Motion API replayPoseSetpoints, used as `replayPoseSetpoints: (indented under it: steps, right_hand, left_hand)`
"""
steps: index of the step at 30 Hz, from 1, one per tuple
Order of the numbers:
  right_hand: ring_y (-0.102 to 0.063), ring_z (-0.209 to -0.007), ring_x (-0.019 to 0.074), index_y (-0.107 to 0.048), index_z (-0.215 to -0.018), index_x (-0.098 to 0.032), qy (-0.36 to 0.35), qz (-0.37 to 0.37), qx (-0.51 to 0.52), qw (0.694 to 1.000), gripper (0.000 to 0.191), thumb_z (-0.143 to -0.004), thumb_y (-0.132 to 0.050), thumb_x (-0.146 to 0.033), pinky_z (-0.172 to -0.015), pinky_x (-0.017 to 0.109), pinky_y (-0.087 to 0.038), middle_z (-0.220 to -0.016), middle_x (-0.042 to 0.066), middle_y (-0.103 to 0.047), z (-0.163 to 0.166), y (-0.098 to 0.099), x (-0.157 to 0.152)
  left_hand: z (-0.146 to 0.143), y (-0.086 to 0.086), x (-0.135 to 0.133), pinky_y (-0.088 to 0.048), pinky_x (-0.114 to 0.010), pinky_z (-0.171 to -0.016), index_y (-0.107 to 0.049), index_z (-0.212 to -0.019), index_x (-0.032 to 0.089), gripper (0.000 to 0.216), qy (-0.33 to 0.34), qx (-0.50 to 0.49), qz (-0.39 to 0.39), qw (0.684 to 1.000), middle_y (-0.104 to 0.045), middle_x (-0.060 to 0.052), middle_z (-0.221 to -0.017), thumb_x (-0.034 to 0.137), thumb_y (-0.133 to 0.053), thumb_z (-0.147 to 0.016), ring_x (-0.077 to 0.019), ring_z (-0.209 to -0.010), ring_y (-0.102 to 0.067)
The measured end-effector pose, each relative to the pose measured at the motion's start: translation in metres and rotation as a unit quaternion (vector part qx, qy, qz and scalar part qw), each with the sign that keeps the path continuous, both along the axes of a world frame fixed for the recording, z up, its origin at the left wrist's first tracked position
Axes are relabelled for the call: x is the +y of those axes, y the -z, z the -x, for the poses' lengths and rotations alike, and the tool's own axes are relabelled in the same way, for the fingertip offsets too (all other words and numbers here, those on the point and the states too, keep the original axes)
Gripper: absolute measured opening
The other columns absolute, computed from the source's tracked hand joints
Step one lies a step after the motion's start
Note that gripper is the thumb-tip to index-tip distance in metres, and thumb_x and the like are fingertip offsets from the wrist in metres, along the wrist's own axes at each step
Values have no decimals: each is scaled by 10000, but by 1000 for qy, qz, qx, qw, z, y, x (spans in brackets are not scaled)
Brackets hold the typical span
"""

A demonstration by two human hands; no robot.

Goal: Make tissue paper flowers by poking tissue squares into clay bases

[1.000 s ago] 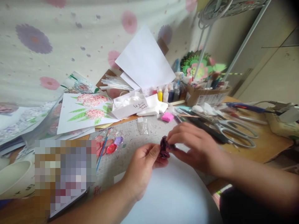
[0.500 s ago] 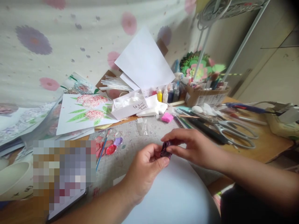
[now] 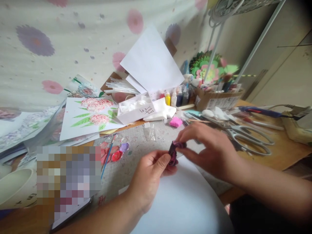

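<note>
Between my two hands is a dark purple-black lump streaked with pink point(image 3: 173, 158); it looks like soft modelling clay. My left hand point(image 3: 152, 177) is closed on its lower part, thumb in front and fingers behind. Thumb and fingertips of my right hand point(image 3: 209, 154) pinch its upper end, which is pulled out to the right. Below both hands lies a large white sheet of paper point(image 3: 182, 201). A bright pink lump point(image 3: 175, 122) rests on the grey mat point(image 3: 136, 156) behind the hands.
Left of my hands are a paint palette point(image 3: 117, 156) with a blue brush point(image 3: 107, 162), a phone point(image 3: 73, 213) and a white bowl point(image 3: 17, 190). Scissors point(image 3: 253, 146) lie at right. Farther back stand paint bottles point(image 3: 174, 98), a white box point(image 3: 134, 115) and a cardboard box point(image 3: 219, 100).
The lump has gone from a compact fold to a longer shape, its upper end drawn up and right by my right hand. My left thumb has shifted back along it.
</note>
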State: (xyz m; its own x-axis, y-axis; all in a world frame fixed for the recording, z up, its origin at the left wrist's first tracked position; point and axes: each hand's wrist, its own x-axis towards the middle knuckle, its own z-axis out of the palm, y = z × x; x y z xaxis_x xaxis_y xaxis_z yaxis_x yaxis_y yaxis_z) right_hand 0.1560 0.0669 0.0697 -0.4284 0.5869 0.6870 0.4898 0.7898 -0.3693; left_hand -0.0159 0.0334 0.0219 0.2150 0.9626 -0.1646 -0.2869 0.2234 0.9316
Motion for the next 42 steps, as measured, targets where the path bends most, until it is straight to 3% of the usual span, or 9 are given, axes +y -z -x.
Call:
replayPoseSetpoints:
  steps: [5,9,15,19,25,28,31,38,42]
  right_hand:
    - [-527,-861,200,-627,-810,-173,-84,14,-110,990,80,-771,-661,-234,-767,361,-461,-964,89,-587,2,0,-11]
    - [-548,-922,210,-599,-840,-174,-85,64,-6,994,84,-811,-610,-252,-808,359,-476,-950,96,-581,-4,-6,-7]
    - [-630,-713,160,-588,-901,-144,-104,349,23,931,150,-774,-627,-214,-657,286,-535,-815,60,-657,-3,-2,3]
    - [-609,-616,135,-591,-768,-141,-88,404,96,906,73,-741,-634,-194,-578,255,-511,-677,21,-634,-3,1,8]
    - [-552,-544,108,-617,-740,-167,27,258,203,944,114,-701,-706,-226,-481,224,-460,-666,3,-618,-15,-8,15]
    - [-599,-682,153,-629,-811,-199,42,88,142,985,95,-736,-682,-173,-600,273,-509,-769,34,-640,-15,-11,6]
    - [-590,-793,172,-629,-852,-184,-18,-32,20,999,112,-769,-635,-109,-690,300,-502,-852,68,-621,-10,-8,-6]
    - [-482,-745,182,-653,-864,-156,-25,-1,-125,992,104,-761,-643,-156,-641,318,-439,-811,69,-530,-1,3,-14]
    - [-516,-921,227,-583,-1076,-122,-59,74,-94,991,465,-681,-750,-302,-792,359,-460,-998,118,-541,-7,2,-5]
  left_hand:
    - [-1,-4,-1,-462,-292,-755,-640,-924,156,244,7,-79,-14,997,-631,-32,-853,308,-704,-745,-150,-809,-581]
    - [-1,-5,-1,-426,-260,-778,-640,-911,180,242,7,-32,-11,999,-639,-13,-887,202,-745,-693,-140,-856,-564]
    - [1,-5,-2,-417,-257,-752,-509,-1063,223,337,38,58,-48,996,-625,10,-854,216,-670,-768,-123,-813,-554]
    - [2,-5,-2,-428,-275,-736,-364,-1098,240,441,26,63,-31,997,-616,24,-778,204,-659,-772,-120,-753,-563]
    - [-1,-5,0,-462,-276,-714,-430,-893,188,244,39,63,-17,997,-623,16,-713,185,-642,-775,-113,-694,-590]
    - [-3,-4,-1,-482,-277,-699,-473,-853,169,228,18,37,-2,999,-638,-10,-738,203,-675,-752,-130,-722,-602]
    - [-3,-3,-2,-488,-338,-772,-485,-938,169,256,-3,-8,-10,1000,-654,-32,-805,257,-666,-780,-158,-785,-624]
    - [-2,-6,-2,-460,-332,-829,-459,-1033,190,382,21,-63,-27,997,-655,-32,-912,227,-712,-749,-159,-882,-612]
    - [-2,-5,-2,-453,-246,-735,-470,-1000,198,354,15,-31,-33,999,-639,0,-845,187,-712,-742,-127,-827,-606]
